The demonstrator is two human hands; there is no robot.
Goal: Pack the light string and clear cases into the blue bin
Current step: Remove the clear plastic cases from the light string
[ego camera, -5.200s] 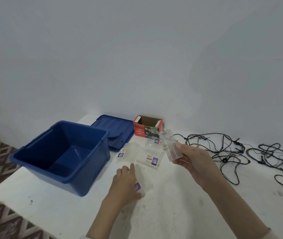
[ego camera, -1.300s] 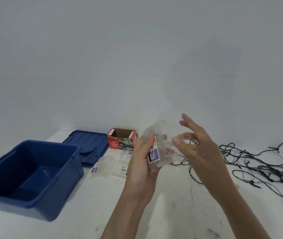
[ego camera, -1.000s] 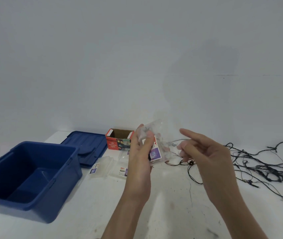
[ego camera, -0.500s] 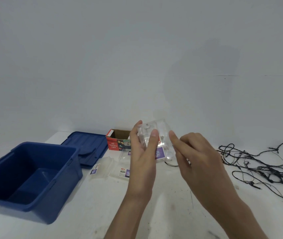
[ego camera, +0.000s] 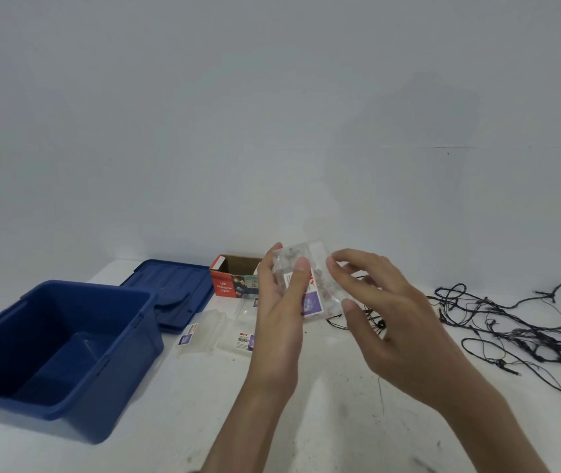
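At the lower left of the frame the blue bin point(ego camera: 112, 397) stands open on the white table point(ego camera: 306, 421), with its lid point(ego camera: 173, 291) lying flat just behind it and a red box point(ego camera: 231, 281) further right. Between the bin and my wrist two clear cases point(ego camera: 204, 331) lie side by side on the table, labels up. In the middle of the frame my left hand point(ego camera: 281, 322) holds up a third clear case point(ego camera: 318, 257), thumb on its left edge and a finger curled across its front. I judge it to be thin, stiff plastic, light and slick; a hard squeeze could buckle it or pop it open, so the edges and corners are the place to hold, not the flat faces. My right hand point(ego camera: 391, 322) sits just right of it with loosely bent fingers, tips at the case's right edge; whether they pinch it or only brush it I cannot tell. At the far right the light string point(ego camera: 518, 322) sprawls in a dark tangle on the table, well apart from the bin. It looks limp and quick to snag, so I reckon it wants gathering into loops and lifting as a bundle, never by one strand
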